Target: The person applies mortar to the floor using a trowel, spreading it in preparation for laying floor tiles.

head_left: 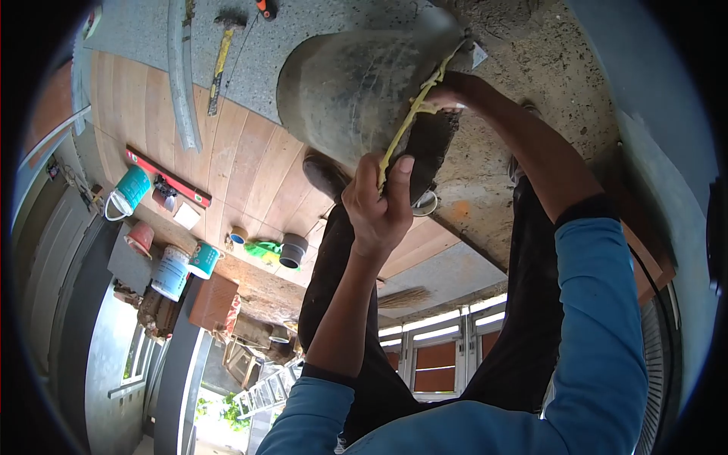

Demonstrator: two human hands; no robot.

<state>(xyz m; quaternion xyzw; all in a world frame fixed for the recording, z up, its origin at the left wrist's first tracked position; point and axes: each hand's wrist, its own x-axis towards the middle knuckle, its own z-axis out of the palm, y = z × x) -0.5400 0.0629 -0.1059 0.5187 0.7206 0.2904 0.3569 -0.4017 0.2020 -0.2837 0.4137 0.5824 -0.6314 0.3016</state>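
Note:
A grey, scuffed bucket-like container (334, 91) lies tipped on its side on the floor, its dark opening turned towards my right side. Along its rim runs a knobbly yellow cord (409, 121). My left hand (381, 201) is closed at the near end of the rim, thumb and forefinger pinching the cord there. Farther up, my right hand (446, 95) reaches to the rim, its fingers bent at the cord and partly hidden. Dark, mortar-like stuff (432, 144) shows by the opening, between my hands.
A hammer (221, 64) and a bent metal channel (182, 83) lie beyond the container. To the left are a red spirit level (168, 177), a teal bucket (130, 188), a white bucket (171, 271) and a grey pipe piece (293, 250). My shoe (326, 174) stands close to the container.

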